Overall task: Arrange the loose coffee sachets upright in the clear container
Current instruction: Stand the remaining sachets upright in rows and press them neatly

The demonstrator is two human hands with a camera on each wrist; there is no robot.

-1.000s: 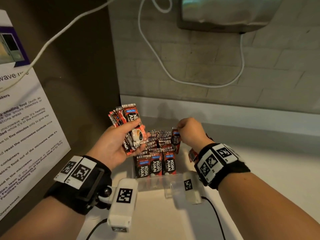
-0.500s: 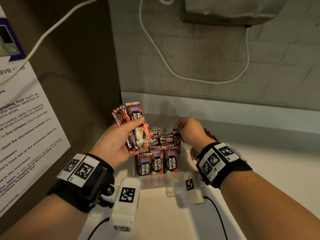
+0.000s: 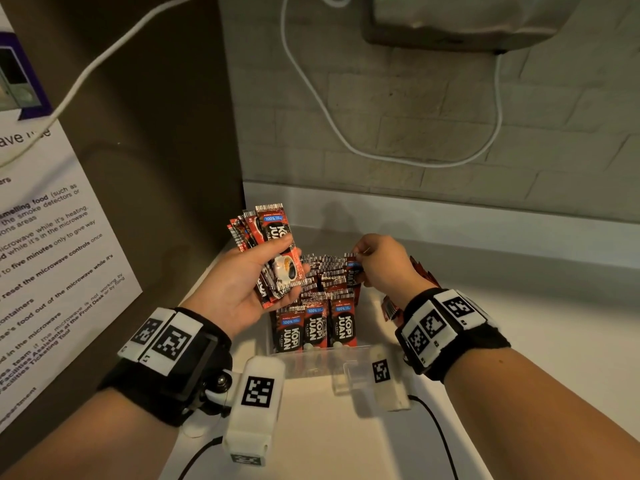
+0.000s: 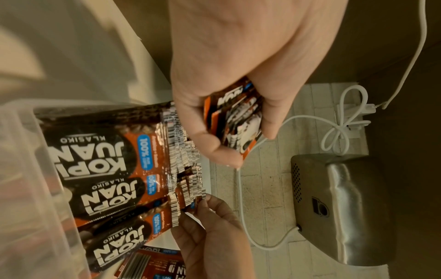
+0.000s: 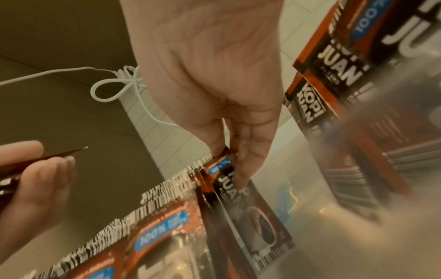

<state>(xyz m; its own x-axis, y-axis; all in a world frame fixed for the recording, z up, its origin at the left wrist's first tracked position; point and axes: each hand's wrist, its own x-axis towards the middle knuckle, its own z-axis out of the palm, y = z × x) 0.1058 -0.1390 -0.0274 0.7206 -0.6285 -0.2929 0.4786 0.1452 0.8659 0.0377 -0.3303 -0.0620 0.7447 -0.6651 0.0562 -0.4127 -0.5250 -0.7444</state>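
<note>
Red and black coffee sachets (image 3: 315,327) stand upright in rows inside the clear container (image 3: 311,356) on the counter. My left hand (image 3: 277,268) hovers over the container's left side and grips a fanned bundle of sachets (image 3: 270,226), thumb across the front; in the left wrist view the bundle (image 4: 236,120) shows between thumb and fingers. My right hand (image 3: 360,258) pinches the top of one sachet (image 3: 354,275) at the right end of the rows. The right wrist view shows that sachet (image 5: 238,198) upright against the container's wall.
More loose sachets (image 3: 422,271) lie on the white counter behind my right wrist, outside the container. A brown panel with a printed notice (image 3: 52,271) closes off the left. A tiled wall with a metal hand dryer (image 3: 467,19) and white cable (image 3: 329,109) stands behind.
My right hand has shifted slightly left with its pinched sachet at the right end of the rows. The left hand keeps its bundle in about the same place.
</note>
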